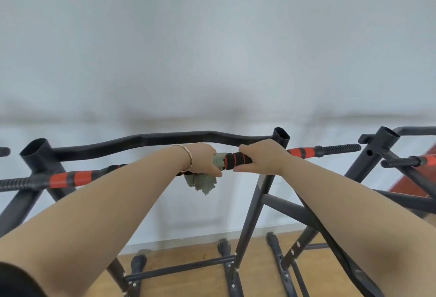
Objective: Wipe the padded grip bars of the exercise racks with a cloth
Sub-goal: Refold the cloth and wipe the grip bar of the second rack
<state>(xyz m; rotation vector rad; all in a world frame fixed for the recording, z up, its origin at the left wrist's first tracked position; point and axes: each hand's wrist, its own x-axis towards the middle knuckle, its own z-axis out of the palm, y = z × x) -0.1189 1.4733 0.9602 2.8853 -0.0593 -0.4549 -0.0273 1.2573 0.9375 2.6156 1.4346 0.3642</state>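
Forearms (113,207) reach the padded grip bar (238,161); left hand (203,158) clamps cloth (200,182) on it, right hand (262,157) grips it bare. The cloth's loose hanging tail could slip.

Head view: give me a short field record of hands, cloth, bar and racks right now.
grip bar: horizontal, black and orange foam
cloth: grey-green, loose end hanging under the grip bar
left hand: grips the cloth round the grip bar
right hand: grips the grip bar bare, just beside the cloth
rack: dark metal frame, feet on wooden floor
second rack: to the right, own orange-banded bar
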